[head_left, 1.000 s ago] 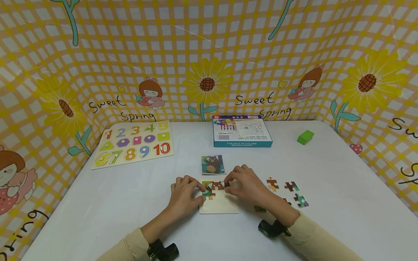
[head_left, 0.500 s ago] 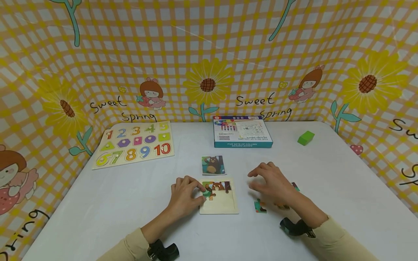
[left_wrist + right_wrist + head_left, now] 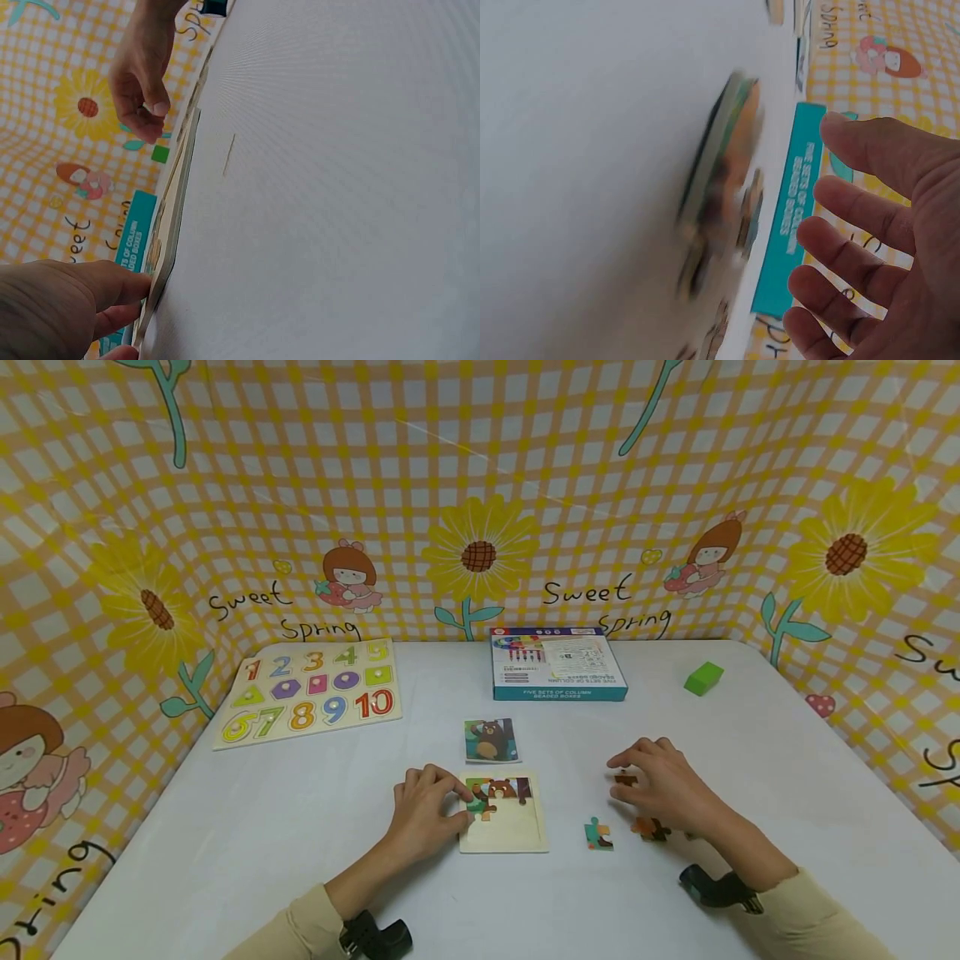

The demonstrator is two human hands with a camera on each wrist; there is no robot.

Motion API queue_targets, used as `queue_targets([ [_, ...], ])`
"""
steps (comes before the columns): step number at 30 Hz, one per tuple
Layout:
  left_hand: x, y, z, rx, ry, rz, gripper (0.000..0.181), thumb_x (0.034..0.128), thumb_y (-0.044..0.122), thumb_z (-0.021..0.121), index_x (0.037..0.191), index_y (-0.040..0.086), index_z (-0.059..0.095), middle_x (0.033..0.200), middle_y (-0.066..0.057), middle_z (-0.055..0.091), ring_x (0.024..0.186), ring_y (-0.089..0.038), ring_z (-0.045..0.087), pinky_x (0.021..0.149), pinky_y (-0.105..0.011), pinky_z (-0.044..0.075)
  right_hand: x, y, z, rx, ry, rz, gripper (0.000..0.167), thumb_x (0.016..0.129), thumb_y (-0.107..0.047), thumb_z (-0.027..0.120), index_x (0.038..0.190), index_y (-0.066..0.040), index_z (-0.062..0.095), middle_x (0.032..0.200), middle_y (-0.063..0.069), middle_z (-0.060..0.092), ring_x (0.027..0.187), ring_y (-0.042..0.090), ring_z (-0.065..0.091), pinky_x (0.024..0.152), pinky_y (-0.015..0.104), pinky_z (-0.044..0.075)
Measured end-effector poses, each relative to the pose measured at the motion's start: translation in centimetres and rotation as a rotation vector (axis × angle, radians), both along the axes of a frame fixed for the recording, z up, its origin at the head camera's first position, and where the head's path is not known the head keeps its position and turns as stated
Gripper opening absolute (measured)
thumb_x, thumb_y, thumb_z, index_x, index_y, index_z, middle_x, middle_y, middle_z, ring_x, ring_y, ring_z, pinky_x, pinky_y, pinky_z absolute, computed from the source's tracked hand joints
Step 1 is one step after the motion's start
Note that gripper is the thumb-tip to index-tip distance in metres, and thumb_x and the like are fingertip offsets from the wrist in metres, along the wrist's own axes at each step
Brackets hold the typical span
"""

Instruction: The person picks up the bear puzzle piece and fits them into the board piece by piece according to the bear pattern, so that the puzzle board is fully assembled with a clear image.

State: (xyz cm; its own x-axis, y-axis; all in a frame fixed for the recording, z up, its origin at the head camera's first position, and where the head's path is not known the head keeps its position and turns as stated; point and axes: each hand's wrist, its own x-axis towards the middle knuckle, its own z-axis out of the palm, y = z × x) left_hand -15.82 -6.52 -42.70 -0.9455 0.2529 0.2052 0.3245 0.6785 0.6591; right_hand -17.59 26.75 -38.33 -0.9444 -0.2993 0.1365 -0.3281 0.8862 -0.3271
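Observation:
My left hand (image 3: 426, 808) holds the left edge of a small wooden puzzle board (image 3: 510, 835), thumb and forefinger on its rim. Joined bear pieces (image 3: 501, 787) fill the board's upper row and part of its left side. My right hand (image 3: 671, 789) hovers over loose puzzle pieces, fingers apart. A brown piece (image 3: 626, 778) shows between its thumb and forefinger, apparently on the table. Closer to me lie a teal piece (image 3: 598, 834) and an orange-brown piece (image 3: 651, 828); another is mostly hidden under the hand. The right wrist view shows the right hand's spread fingers (image 3: 847, 247) holding nothing.
A bear picture card (image 3: 491, 740) lies behind the board. Further back are a flat teal-and-white box (image 3: 558, 668) and a green block (image 3: 703, 678). A number and shape board (image 3: 311, 693) is at the back left. Patterned cloth (image 3: 390, 468) rises behind the table.
My right hand has let go of a dark piece at the board's upper right corner and moved right, over the loose pieces. My left hand has stayed on the board.

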Motion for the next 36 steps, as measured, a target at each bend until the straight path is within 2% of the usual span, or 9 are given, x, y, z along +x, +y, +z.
queue_targets([
  [9, 0.0, 0.0, 0.1, 0.001, -0.007, 0.002, 0.011, 0.0748, 0.018, 0.073, 0.084, 0.021, 0.067, 0.101, -0.002, 0.054, 0.098, -0.022, 0.039, 0.084, -0.046, 0.026, 0.2, 1.7, -0.4, 0.024, -0.027, -0.032, 0.032, 0.076, -0.023, 0.075, 0.105, -0.011, 0.069, 0.104, 0.009, 0.061, 0.093, 0.025, 0.044, 0.072, 0.035, 0.032],
  [17, 0.0, 0.1, 0.2, 0.001, -0.013, 0.003, 0.01, 0.075, 0.018, 0.073, 0.084, 0.02, 0.068, 0.101, -0.002, 0.054, 0.099, -0.022, 0.038, 0.085, -0.046, 0.026, 0.2, 2.9, -0.9, 0.058, -0.041, -0.034, 0.036, 0.075, -0.024, 0.075, 0.108, -0.01, 0.067, 0.103, 0.01, 0.061, 0.095, 0.028, 0.046, 0.074, 0.039, 0.034],
  [36, 0.0, 0.1, 0.2, -0.013, -0.012, 0.009, 0.01, 0.075, 0.019, 0.073, 0.083, 0.021, 0.068, 0.101, -0.002, 0.054, 0.1, -0.024, 0.039, 0.083, -0.045, 0.026, 0.1, 3.4, -1.3, 0.037, -0.045, -0.027, 0.029, 0.076, -0.019, 0.074, 0.103, -0.009, 0.069, 0.099, 0.009, 0.061, 0.09, 0.025, 0.046, 0.073, 0.037, 0.031],
])
